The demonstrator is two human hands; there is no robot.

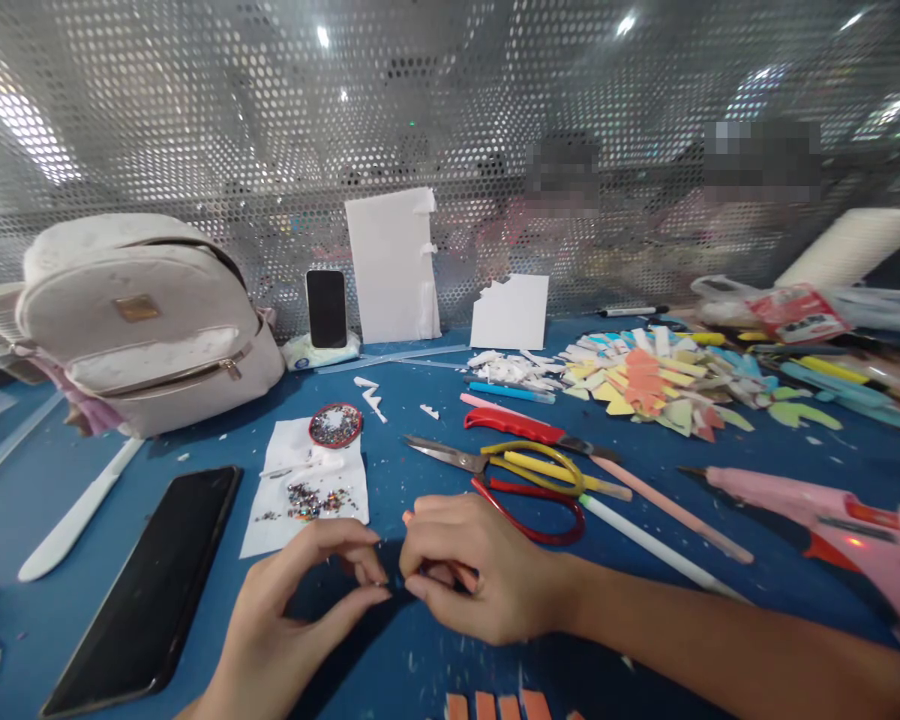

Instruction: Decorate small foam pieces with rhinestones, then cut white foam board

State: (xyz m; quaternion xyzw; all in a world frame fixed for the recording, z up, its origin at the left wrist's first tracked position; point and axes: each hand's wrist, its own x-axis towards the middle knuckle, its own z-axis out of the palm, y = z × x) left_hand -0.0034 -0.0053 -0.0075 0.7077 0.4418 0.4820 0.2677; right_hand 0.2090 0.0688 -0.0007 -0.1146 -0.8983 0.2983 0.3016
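In the head view, my left hand (300, 605) is closed in a pinch, thumb and fingertips almost meeting. Whatever lies between them, if anything, is too small to make out. Just right of it, my right hand (487, 570) is curled round an orange piece (466, 577), mostly hidden by the fingers. Several orange blocks (508, 706) lie at the bottom edge. Beyond my left hand is a white paper (266, 525) with loose, colourful gems (316, 500) and a round red-rimmed dish (336, 426). Red-and-yellow-handled scissors (450, 455) rest just beyond my right hand.
A phone (154, 590) lies at left beside a white plastic knife (82, 510). A backpack (150, 310) stands behind. At right are a pink glue gun (810, 510), a red-handled cutter (517, 425) and a pile of coloured scraps (645, 380). A perforated metal panel (435, 90) closes the back.
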